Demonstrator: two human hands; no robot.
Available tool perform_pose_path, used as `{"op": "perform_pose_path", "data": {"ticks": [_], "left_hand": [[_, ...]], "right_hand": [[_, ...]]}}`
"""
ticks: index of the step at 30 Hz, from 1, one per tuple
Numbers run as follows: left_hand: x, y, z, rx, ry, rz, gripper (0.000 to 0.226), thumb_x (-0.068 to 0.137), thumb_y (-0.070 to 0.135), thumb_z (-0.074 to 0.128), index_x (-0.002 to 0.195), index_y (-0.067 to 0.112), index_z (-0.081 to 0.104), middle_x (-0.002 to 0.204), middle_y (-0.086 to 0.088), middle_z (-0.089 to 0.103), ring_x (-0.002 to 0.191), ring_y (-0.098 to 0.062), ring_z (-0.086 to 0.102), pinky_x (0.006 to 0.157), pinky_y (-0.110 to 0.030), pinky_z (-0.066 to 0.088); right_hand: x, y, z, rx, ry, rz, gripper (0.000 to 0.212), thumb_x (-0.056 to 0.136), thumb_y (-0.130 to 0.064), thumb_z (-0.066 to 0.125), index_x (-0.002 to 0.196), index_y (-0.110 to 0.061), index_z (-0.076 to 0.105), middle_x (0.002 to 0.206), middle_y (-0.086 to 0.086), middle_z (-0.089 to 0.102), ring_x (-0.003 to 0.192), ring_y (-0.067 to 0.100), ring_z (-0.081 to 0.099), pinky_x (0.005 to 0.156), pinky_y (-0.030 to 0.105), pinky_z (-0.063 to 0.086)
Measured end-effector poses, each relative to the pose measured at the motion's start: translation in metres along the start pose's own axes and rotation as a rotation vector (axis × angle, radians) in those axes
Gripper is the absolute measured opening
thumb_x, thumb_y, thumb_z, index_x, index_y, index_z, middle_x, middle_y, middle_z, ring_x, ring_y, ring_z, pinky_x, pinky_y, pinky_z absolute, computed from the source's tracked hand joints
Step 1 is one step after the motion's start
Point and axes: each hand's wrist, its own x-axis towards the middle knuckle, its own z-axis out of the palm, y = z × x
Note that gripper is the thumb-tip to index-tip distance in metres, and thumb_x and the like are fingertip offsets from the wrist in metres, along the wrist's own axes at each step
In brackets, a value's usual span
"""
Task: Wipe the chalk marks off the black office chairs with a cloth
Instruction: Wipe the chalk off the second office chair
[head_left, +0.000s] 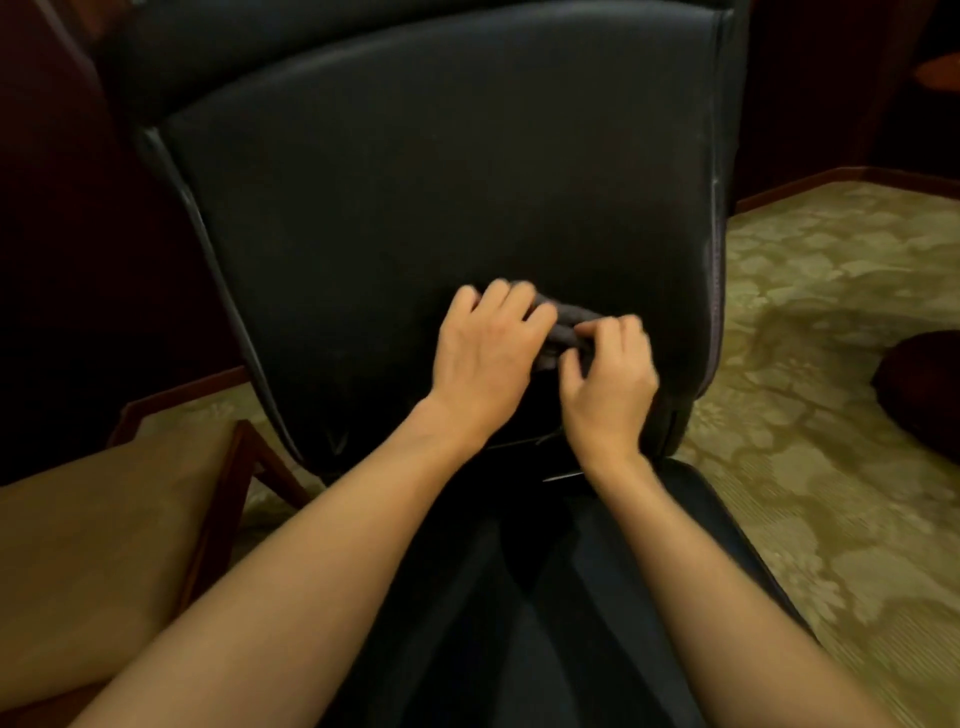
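Bunched between left hand (485, 353) and right hand (608, 371) — grey cloth (563, 325), both gripping, against black chair (415, 182) backrest.

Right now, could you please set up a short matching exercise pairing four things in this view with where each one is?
Things:
1. cloth
2. chair backrest
3. carpet
4. wooden table

Places:
A. the patterned surface to the right of the chair
B. at the lower left edge of the view
C. bunched between the left hand and right hand
D. upright, directly behind both hands

Pairs: 1-C, 2-D, 3-A, 4-B
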Motion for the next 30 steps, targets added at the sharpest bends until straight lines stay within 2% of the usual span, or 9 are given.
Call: {"op": "perform_pose_path", "data": {"ticks": [3,6,10,13,17,20,24,27,30], "left_hand": [[-0.064,-0.021,0.010,0.049,-0.095,-0.029,0.015,0.081,0.018,0.062,0.095,0.017,0.065,0.097,-0.008,0.063,0.085,-0.029,0.056,0.069,-0.039,0.034],[-0.098,-0.021,0.009,0.047,-0.176,-0.096,0.024,0.073,0.012,0.076,0.094,0.016,0.065,0.095,-0.007,0.063,0.082,-0.027,0.057,0.068,-0.038,0.037],[-0.051,0.012,0.015,-0.012,-0.105,-0.139,0.021,0.070,0.012,0.069,0.090,0.018,0.065,0.090,-0.006,0.061,0.081,-0.030,0.057,0.069,-0.039,0.032],[-0.014,0.035,0.011,-0.051,-0.063,-0.148,0.022,0.076,0.014,0.059,0.096,0.019,0.066,0.093,-0.004,0.062,0.085,-0.028,0.058,0.072,-0.038,0.037],[-0.042,0.004,0.000,0.014,-0.081,-0.173,0.028,0.082,0.022,0.040,0.093,0.020,0.067,0.091,-0.004,0.061,0.083,-0.027,0.058,0.071,-0.038,0.035],[-0.100,-0.048,-0.007,0.106,-0.124,-0.201,0.015,0.077,0.017,0.059,0.091,0.018,0.065,0.090,-0.007,0.060,0.082,-0.030,0.057,0.070,-0.039,0.031],[-0.150,-0.078,-0.029,0.137,-0.155,-0.343,0.021,0.078,0.008,0.069,0.098,0.015,0.067,0.096,-0.007,0.061,0.085,-0.029,0.057,0.070,-0.039,0.035],[-0.132,-0.088,-0.045,0.095,-0.016,-0.451,0.019,0.083,0.010,0.061,0.100,0.016,0.067,0.096,-0.008,0.060,0.089,-0.031,0.056,0.073,-0.041,0.034],[-0.108,-0.101,-0.058,0.030,0.091,-0.565,0.019,0.085,0.011,0.059,0.102,0.016,0.066,0.099,-0.008,0.061,0.093,-0.029,0.057,0.076,-0.043,0.039]], "right_hand": [[-0.041,-0.015,0.020,0.030,-0.220,-0.062,0.017,0.077,-0.008,0.070,0.092,-0.008,0.061,0.094,0.011,0.056,0.085,0.031,0.058,0.068,0.042,0.049],[-0.056,-0.016,0.018,0.054,-0.375,-0.127,0.018,0.079,-0.007,0.071,0.094,-0.008,0.062,0.096,0.008,0.056,0.088,0.028,0.057,0.064,0.039,0.050],[-0.023,0.007,-0.007,0.000,-0.244,-0.104,0.017,0.077,-0.007,0.068,0.092,-0.006,0.060,0.096,0.014,0.055,0.087,0.034,0.056,0.070,0.041,0.048],[-0.005,0.019,-0.023,0.004,-0.121,0.011,0.017,0.081,-0.007,0.067,0.097,-0.006,0.061,0.099,0.011,0.055,0.087,0.028,0.057,0.071,0.036,0.047],[-0.027,-0.014,0.005,0.051,-0.141,0.084,0.018,0.081,-0.008,0.069,0.098,-0.009,0.063,0.101,0.008,0.056,0.087,0.025,0.061,0.073,0.036,0.049],[-0.058,-0.058,0.044,0.149,-0.277,-0.018,0.019,0.078,-0.011,0.071,0.094,-0.009,0.063,0.096,0.012,0.058,0.084,0.032,0.062,0.070,0.039,0.049],[-0.072,-0.103,0.059,0.212,-0.438,-0.148,0.018,0.079,-0.010,0.071,0.095,-0.008,0.062,0.095,0.010,0.057,0.082,0.028,0.060,0.067,0.042,0.054],[-0.042,-0.118,0.053,0.212,-0.342,-0.351,0.014,0.079,-0.013,0.063,0.092,-0.006,0.061,0.093,0.014,0.057,0.082,0.033,0.059,0.061,0.038,0.050],[-0.003,-0.136,0.049,0.195,-0.293,-0.461,0.013,0.083,-0.010,0.064,0.096,-0.006,0.062,0.098,0.012,0.057,0.083,0.025,0.056,0.059,0.031,0.043]]}}
